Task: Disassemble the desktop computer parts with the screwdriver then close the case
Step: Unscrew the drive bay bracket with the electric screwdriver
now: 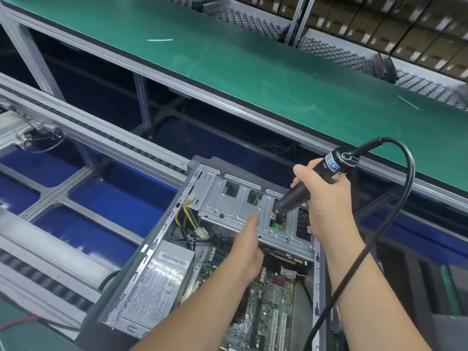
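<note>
Your right hand point(326, 198) is wrapped around the screwdriver point(307, 184), which slants down toward 7 o'clock onto the drive cage point(238, 211) screw, while your left hand point(247, 245), fingers straight, braces the cage from 7 o'clock.

Counts: two hands, left hand point(247, 247) and right hand point(323, 196). One electric screwdriver point(311, 181), one black cord point(379, 239) off it. One open computer case point(141, 282). One drive cage point(233, 206). One power supply point(157, 287). One motherboard point(268, 300), two white expansion slots point(277, 325) showing, one red heatsink point(279, 281). One yellow-black wire bundle point(188, 219) with two white connectors point(202, 233). One green desk point(228, 67). Two conveyor rails point(96, 133). Cardboard boxes point(405, 26) on the shelf: many, too blurred to count.
</note>
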The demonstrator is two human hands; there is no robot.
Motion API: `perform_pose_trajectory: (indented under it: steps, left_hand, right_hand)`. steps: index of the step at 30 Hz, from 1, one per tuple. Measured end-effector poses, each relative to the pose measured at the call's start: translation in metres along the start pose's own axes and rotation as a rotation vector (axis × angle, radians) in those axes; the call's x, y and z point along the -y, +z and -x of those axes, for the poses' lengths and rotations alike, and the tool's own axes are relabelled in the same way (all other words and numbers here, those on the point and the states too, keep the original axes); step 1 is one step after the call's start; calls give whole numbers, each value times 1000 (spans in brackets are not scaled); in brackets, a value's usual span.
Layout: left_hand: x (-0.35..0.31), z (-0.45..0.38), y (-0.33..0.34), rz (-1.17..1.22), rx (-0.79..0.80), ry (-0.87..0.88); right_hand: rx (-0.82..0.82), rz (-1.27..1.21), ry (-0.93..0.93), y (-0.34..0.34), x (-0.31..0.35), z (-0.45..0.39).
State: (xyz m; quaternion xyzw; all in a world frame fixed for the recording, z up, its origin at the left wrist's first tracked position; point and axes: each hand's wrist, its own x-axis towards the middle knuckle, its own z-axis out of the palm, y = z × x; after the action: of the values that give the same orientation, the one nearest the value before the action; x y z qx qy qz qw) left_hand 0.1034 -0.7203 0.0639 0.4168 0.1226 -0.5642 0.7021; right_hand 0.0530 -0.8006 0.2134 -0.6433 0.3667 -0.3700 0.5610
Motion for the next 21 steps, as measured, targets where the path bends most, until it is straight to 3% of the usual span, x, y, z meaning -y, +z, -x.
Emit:
perform_pose_trajectory:
  steps: [21]
  left_hand:
    - [-1,-2,-6,-90,-40,63]
  right_hand:
    - [167,153,15,4,5,-17]
